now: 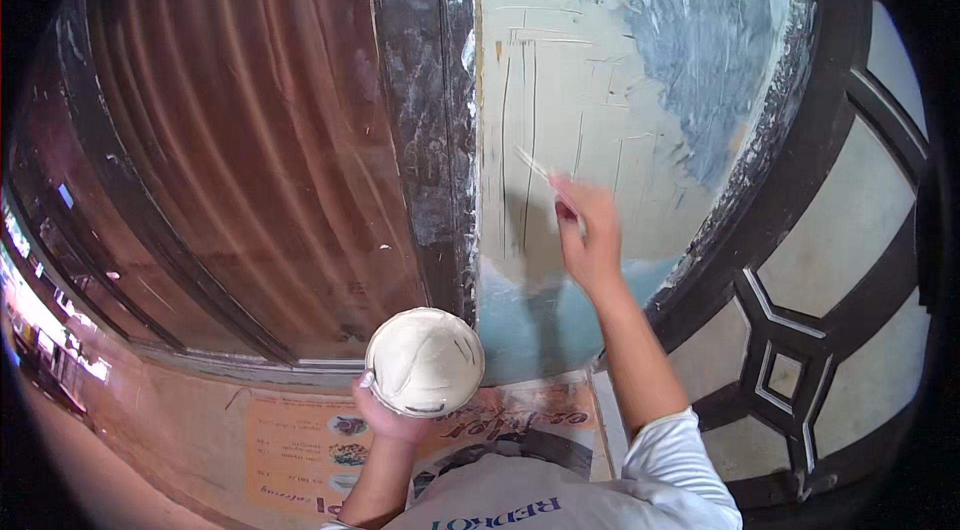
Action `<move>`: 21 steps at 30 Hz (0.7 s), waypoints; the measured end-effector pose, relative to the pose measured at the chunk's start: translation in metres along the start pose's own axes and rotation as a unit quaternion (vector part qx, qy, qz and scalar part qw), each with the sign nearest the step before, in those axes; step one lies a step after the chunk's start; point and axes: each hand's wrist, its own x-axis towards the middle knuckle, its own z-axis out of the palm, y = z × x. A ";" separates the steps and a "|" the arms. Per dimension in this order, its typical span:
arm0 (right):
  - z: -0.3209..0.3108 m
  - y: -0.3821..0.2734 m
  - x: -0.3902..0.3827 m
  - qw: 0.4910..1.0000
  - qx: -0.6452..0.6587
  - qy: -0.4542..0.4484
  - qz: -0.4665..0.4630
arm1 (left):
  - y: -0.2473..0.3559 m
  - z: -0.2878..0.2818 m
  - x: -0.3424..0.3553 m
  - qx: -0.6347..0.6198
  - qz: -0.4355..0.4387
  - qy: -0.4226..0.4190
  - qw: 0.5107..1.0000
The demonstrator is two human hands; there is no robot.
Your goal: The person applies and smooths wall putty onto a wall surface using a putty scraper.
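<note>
Though seemingly partway through coating the panel (635, 195), leaves ridges (531, 100) and blue patches (690, 50) unfinished, clasping the paste bowl (466, 403) low in the left hand (385, 417), pinching a blurred spreader (533, 165) higher, apart, in the right hand (593, 230).

dark lettering stands on the pale shirt (480, 485), and more lettering on the orange banner (275, 445)

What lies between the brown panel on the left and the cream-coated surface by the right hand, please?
In the head view, a dark upright frame with white smears stands between the brown panel and the cream-coated surface.
</note>
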 end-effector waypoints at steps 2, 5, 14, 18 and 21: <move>-0.007 -0.005 0.054 0.983 -0.113 0.055 -0.135 | 0.004 -0.003 -0.001 -0.033 -0.022 -0.025 0.999; 0.005 -0.010 0.099 0.957 -0.205 0.097 -0.183 | 0.011 -0.009 0.000 -0.028 -0.002 0.015 0.999; 0.058 0.047 -0.002 0.942 -0.288 0.096 -0.142 | 0.032 -0.023 0.001 0.026 0.031 0.020 0.999; 0.032 0.012 0.080 0.934 -0.279 0.151 -0.164 | 0.033 -0.033 0.008 -0.011 0.016 0.075 0.997; 0.033 0.004 0.114 0.931 -0.313 0.122 -0.146 | 0.030 -0.027 0.012 0.009 0.009 0.054 0.998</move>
